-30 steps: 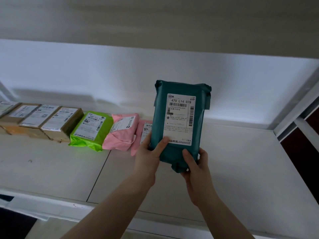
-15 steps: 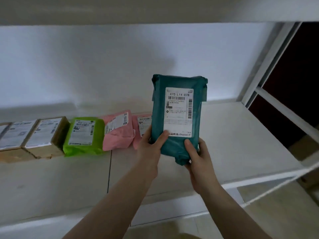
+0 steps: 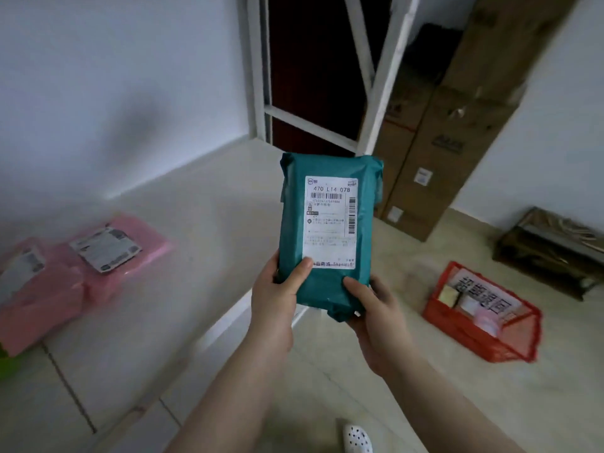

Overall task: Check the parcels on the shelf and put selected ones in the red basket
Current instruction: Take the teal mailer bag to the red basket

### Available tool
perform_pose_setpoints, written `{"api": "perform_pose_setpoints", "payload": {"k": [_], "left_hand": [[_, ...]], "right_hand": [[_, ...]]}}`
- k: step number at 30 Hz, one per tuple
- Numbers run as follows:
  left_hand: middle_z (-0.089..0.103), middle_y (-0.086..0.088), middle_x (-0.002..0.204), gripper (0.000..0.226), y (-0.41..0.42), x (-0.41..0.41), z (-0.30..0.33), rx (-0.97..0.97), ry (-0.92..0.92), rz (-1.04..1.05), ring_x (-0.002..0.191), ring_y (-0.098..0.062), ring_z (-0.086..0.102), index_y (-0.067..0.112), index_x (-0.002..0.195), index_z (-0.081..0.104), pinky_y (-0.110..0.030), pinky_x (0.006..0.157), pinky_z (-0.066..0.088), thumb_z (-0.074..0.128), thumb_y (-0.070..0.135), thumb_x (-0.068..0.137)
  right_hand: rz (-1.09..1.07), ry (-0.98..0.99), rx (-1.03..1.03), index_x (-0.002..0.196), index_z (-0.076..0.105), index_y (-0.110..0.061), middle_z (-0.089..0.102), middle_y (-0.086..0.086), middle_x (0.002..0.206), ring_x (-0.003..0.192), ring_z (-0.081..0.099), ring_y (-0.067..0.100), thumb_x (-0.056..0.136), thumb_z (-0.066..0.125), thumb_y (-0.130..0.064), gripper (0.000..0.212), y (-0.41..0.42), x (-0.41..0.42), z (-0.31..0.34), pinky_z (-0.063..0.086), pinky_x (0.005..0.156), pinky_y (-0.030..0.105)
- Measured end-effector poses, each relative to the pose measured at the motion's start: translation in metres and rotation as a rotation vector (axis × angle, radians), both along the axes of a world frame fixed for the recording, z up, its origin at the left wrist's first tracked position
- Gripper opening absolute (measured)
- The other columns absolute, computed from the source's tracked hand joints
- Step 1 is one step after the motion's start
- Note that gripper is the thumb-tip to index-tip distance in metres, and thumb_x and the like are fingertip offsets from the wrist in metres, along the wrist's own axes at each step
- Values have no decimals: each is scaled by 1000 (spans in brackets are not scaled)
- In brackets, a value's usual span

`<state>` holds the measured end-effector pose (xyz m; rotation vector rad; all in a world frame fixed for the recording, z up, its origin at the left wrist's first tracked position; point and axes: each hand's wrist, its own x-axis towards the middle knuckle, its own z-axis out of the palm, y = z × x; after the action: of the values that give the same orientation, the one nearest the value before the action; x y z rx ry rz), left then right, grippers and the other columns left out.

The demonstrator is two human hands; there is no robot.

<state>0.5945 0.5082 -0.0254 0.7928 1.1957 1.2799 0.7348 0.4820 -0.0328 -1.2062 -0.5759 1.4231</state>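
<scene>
I hold a teal parcel (image 3: 327, 289) upright at the centre, its white label reading 470 L14 078 facing me. My left hand (image 3: 274, 302) grips its lower left edge with the thumb on the label's corner. My right hand (image 3: 376, 315) cups its lower right corner from below. The red basket (image 3: 457, 331) stands on the floor at the right, with a few parcels and a printed sign inside. Two pink parcels (image 3: 137, 256) lie on the white shelf (image 3: 202, 223) at the left, and a sliver of green parcel (image 3: 6, 364) shows at the left edge.
The shelf's white upright posts (image 3: 379, 93) rise behind the parcel. Tall cardboard boxes (image 3: 451, 132) lean against the wall at the right. A dark wooden crate (image 3: 549, 253) sits beyond the basket. A white perforated shoe (image 3: 358, 439) shows on the tiled floor at the bottom.
The view has swung right, away from the row of parcels. The shelf's end, the floor and the red basket have come into sight. Both hands keep the same grip on the teal parcel.
</scene>
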Motion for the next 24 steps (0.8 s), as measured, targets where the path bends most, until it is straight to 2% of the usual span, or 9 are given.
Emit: {"api": "perform_pose_setpoints", "payload": {"k": [2, 7, 12, 14, 16, 19, 22, 24], "left_hand": [[74, 6, 108, 39, -1, 36, 1, -13, -15, -72, 99, -14, 70, 24, 120, 64, -33, 85, 56, 73, 25, 82], [74, 3, 111, 41, -6, 141, -4, -41, -38, -232, 103, -19, 69, 23, 121, 65, -37, 89, 55, 73, 21, 81], [75, 3, 106, 36, -15, 286, -24, -99, -93, -329, 98, -16, 70, 20, 120, 66, -28, 78, 53, 66, 11, 85], [76, 2, 105, 34, -22, 355, -35, -127, -97, -373, 96, -15, 71, 19, 117, 67, -29, 80, 53, 64, 9, 85], [76, 0, 102, 31, -24, 391, -43, -169, -112, -374, 91, -15, 71, 17, 113, 69, -30, 81, 54, 65, 7, 84], [76, -2, 101, 27, -35, 456, -56, -262, -83, -407, 89, -16, 71, 16, 109, 71, -28, 79, 54, 69, 8, 83], [76, -1, 100, 29, -39, 499, -68, -343, -27, -448, 88, -15, 70, 17, 109, 72, -28, 80, 53, 72, 11, 81], [74, 0, 100, 29, -34, 524, -75, -397, 10, -469, 85, -14, 68, 19, 109, 71, -27, 75, 52, 72, 12, 81]], "right_hand": [[-66, 25, -10, 113, 64, -8, 72, 14, 109, 93, 71, 25, 91, 63, -8, 22, -12, 34, -1, 58, 77, 41], [-219, 72, -33, 116, 61, -8, 71, 14, 114, 98, 70, 28, 92, 63, -10, 25, -37, 135, -8, 58, 83, 44], [-338, 62, -55, 119, 62, -13, 73, 9, 114, 104, 70, 28, 91, 64, -10, 28, -61, 272, -23, 59, 86, 45], [-373, 48, -66, 120, 62, -15, 73, 8, 114, 103, 71, 27, 91, 65, -11, 29, -72, 338, -33, 59, 86, 45], [-375, 36, -89, 120, 62, -14, 73, 9, 114, 103, 70, 28, 91, 65, -11, 29, -78, 375, -41, 59, 86, 46], [-400, 39, -160, 119, 64, -11, 74, 12, 113, 99, 70, 28, 91, 66, -12, 28, -95, 440, -54, 59, 78, 41], [-420, 38, -219, 121, 64, -8, 72, 15, 113, 88, 68, 25, 90, 68, -14, 32, -103, 486, -66, 56, 65, 34], [-429, 49, -253, 121, 65, -6, 72, 17, 111, 80, 66, 24, 89, 69, -16, 34, -103, 512, -74, 52, 61, 32]]}}
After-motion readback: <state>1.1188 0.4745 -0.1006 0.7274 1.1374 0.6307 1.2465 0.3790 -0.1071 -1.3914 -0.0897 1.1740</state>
